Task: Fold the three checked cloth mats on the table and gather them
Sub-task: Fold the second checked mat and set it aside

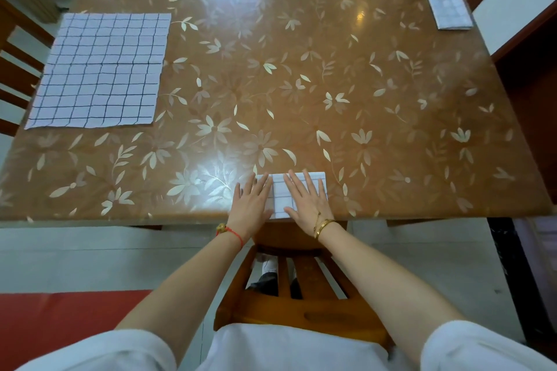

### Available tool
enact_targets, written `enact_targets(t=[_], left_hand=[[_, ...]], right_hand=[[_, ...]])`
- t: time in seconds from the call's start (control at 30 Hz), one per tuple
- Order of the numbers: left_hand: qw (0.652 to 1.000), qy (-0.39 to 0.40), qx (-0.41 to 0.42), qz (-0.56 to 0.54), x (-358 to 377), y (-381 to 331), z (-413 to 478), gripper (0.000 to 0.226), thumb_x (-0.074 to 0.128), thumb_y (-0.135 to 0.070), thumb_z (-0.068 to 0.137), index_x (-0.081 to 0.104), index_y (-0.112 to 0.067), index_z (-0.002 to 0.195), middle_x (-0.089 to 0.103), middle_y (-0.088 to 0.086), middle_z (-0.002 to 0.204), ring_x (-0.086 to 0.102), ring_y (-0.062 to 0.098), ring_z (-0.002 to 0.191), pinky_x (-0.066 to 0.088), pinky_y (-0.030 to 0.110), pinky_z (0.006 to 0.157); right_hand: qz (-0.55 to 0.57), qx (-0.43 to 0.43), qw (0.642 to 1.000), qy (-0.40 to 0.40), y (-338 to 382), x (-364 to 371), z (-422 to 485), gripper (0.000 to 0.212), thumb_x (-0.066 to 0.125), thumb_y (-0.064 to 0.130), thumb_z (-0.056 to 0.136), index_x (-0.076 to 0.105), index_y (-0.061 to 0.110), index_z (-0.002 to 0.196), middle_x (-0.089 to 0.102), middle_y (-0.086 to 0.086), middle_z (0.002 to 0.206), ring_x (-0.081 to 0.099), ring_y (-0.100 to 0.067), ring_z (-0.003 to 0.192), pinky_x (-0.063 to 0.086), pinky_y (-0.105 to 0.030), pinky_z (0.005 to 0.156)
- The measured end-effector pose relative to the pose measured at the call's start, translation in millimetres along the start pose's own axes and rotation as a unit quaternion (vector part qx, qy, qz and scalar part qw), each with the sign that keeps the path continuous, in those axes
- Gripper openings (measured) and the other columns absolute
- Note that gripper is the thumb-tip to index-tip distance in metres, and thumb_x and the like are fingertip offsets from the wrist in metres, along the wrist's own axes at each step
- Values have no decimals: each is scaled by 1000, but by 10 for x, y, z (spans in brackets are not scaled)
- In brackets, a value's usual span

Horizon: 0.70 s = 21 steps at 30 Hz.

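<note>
Pressing the near folded mat (282,199) flat at the worktop (301,84) edge, left hand (251,205) and right hand (307,200) open-palmed, no grip closed; second folded mat (450,10) far right; unfolded mat (99,69) far left needs folding next, we judge.

text: none readable | labels: none | numbers: none | signs: none

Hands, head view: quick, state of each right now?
Left hand: open, flat, palm down, pressing the left edge of the folded checked mat; no grip.
Right hand: open, flat on the same mat; no grip.
</note>
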<state>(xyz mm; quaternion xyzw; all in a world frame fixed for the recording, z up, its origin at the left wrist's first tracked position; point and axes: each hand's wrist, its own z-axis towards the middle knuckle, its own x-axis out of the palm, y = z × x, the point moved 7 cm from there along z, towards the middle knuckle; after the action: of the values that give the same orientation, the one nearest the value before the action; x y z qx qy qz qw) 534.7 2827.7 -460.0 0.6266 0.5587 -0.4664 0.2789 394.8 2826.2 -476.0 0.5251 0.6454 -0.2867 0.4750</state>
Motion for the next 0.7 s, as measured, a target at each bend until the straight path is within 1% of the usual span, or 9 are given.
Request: enact_targets(t=[0.07,0.17,0.23,0.37,0.47,0.57,0.63,0.7], left_hand=[[999,41,-6,24,58,-10,76,79,45,-43,100,-2,-17,158,-6,-2,166,-8,28,152,8,56,121],[996,70,-10,47,105,27,139,82,45,-45,100,-7,-18,157,-10,-4,165,-11,29,152,10,60,119],[996,77,-9,52,120,63,168,84,46,-47,99,-9,-20,157,-11,-6,165,-10,28,152,10,61,119],[996,78,-3,30,134,114,170,86,48,-45,98,-10,-23,156,-11,-9,165,-10,29,152,9,62,118],[997,72,-2,13,127,124,164,86,51,-42,98,-10,-24,157,-10,-10,165,-10,29,152,7,62,119],[999,44,-3,-16,76,112,176,88,59,-37,94,0,-22,158,0,-7,165,-2,30,152,9,56,120],[998,20,-2,-55,23,122,212,89,69,-34,87,14,-22,156,15,-3,162,11,31,148,19,50,119],[994,0,-15,-104,-39,140,286,80,71,-31,83,28,-24,151,29,1,154,23,30,141,32,47,111]], right_hand=[[-2,5,1000,10,10,14,32,79,34,55,99,-12,23,155,-14,5,163,-15,-31,149,-1,-56,120],[3,14,999,31,-1,62,64,86,36,62,95,-12,23,155,-16,7,163,-18,-30,149,-2,-59,119],[10,22,999,41,-86,73,78,92,38,68,91,-11,23,155,-16,9,162,-16,-30,149,-1,-60,119],[28,53,998,33,-471,95,2,104,41,79,81,-9,25,155,-13,10,163,-14,-31,149,-3,-60,118],[35,78,996,20,-818,120,-124,106,41,81,78,-8,28,155,-11,13,162,-16,-28,149,-4,-60,118],[32,80,996,23,-958,98,-167,103,44,77,80,-7,29,155,-9,14,162,-17,-26,149,-6,-59,118],[32,75,996,25,-942,71,-165,102,47,74,81,-6,28,155,-8,13,163,-17,-26,149,-7,-58,118],[36,75,996,19,-931,48,-167,102,48,73,82,-6,28,156,-8,12,163,-16,-26,149,-6,-58,118]])
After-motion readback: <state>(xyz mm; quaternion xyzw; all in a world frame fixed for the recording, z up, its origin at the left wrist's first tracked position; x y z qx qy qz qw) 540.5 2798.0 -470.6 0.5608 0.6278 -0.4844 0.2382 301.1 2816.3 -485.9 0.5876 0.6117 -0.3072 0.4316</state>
